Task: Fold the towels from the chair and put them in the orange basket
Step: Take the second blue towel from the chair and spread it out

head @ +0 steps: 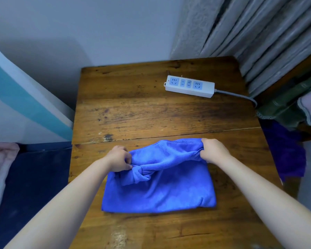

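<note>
Progress: one blue towel [160, 187] lies on the wooden table [151, 108], partly folded; its near portion is flat, its far edge is raised and bunched. I judge this fold unfinished. More cloth, purple [285, 151] and green [284, 108], hangs at the right, seemingly awaiting folding. The orange basket is not in view, so nothing can be confirmed as delivered.

Hands: my left hand [118, 159] has its fingers curled, pinching the twisted left end of the raised edge. My right hand [213, 150] grips the right end, fingers wrapped over the hem, thumb beneath. Neither hand is spread. A white power strip [189, 86] sits well apart, farther back on the table.
</note>
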Action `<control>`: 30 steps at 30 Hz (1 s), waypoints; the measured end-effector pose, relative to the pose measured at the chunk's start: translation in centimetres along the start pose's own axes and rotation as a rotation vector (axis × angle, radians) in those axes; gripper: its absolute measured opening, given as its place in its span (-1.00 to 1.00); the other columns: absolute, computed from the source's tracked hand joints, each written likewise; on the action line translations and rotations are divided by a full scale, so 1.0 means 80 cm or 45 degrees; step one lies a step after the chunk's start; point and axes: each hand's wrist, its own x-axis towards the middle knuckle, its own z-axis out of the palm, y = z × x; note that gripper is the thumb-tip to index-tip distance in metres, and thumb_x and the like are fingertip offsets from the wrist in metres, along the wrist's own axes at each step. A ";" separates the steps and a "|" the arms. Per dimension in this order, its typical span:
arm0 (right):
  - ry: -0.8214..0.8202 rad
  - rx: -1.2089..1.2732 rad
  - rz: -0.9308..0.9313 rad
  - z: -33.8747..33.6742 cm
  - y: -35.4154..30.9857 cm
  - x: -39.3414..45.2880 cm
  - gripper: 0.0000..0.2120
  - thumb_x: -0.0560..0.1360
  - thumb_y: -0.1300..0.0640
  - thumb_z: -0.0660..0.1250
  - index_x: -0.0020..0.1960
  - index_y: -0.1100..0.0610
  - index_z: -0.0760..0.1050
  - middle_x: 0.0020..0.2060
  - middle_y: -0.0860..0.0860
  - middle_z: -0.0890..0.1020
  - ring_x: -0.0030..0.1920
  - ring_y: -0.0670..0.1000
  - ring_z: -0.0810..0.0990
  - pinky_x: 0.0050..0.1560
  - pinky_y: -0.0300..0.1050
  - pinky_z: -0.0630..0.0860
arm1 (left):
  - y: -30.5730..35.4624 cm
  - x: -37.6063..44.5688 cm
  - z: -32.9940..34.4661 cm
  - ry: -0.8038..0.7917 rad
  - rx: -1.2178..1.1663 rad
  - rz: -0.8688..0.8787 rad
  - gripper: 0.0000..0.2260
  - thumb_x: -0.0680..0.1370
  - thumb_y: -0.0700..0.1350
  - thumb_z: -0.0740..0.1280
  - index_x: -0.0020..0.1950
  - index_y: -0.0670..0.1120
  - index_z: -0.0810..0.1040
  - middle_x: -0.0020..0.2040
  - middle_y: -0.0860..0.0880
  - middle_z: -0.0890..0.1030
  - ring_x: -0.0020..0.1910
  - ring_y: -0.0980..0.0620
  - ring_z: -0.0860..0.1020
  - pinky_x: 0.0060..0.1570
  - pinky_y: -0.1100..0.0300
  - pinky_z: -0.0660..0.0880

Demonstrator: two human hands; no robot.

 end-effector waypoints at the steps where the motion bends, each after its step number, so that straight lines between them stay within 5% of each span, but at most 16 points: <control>1: 0.022 -0.019 0.000 -0.003 -0.002 -0.001 -0.87 0.43 0.31 0.14 -0.25 0.14 0.29 0.00 0.16 0.59 -0.18 0.12 0.45 -0.38 -0.19 0.31 | 0.000 0.000 0.000 0.006 0.013 0.009 -0.66 0.50 -0.05 0.33 -0.41 0.09 0.28 0.05 -0.07 0.40 0.28 -0.09 0.32 0.21 0.20 0.26; 9: 0.198 -0.179 0.003 -0.030 -0.005 -0.023 -0.77 0.48 0.31 0.13 0.11 0.24 0.42 0.06 0.18 0.58 0.06 0.19 0.55 -0.20 -0.12 0.37 | -0.018 -0.036 -0.004 0.364 -0.143 0.193 -0.68 0.54 -0.12 0.28 -0.35 0.09 0.26 -0.23 0.15 0.29 -0.17 0.07 0.34 -0.23 0.29 0.25; 14: 0.303 -0.237 -0.032 -0.062 -0.012 -0.041 -0.80 0.50 0.31 0.14 0.11 0.22 0.41 0.01 0.16 0.59 0.00 0.15 0.57 -0.19 -0.10 0.41 | -0.031 -0.075 -0.022 0.683 -0.396 0.208 -0.64 0.53 -0.24 0.30 -0.37 0.07 0.27 -0.32 0.12 0.36 -0.30 0.21 0.33 -0.30 0.41 0.28; 23: 0.483 -0.267 -0.160 -0.120 -0.034 -0.076 -0.86 0.48 0.32 0.14 -0.01 0.20 0.42 0.01 0.15 0.57 0.01 0.15 0.56 -0.24 -0.10 0.37 | -0.035 -0.138 -0.083 0.897 -0.226 0.157 -0.83 0.53 -0.24 0.29 -0.23 -0.12 0.35 -0.22 -0.02 0.42 -0.19 -0.01 0.37 -0.21 0.24 0.23; 30: 0.511 -0.094 -0.449 -0.156 -0.015 -0.110 -0.84 0.50 0.22 0.20 0.00 0.24 0.52 0.01 0.15 0.59 0.08 0.16 0.54 -0.03 -0.06 0.44 | -0.042 -0.185 -0.118 1.006 -0.206 0.179 -0.83 0.51 -0.25 0.34 -0.25 -0.13 0.40 -0.26 -0.04 0.45 -0.24 -0.02 0.41 -0.22 0.21 0.29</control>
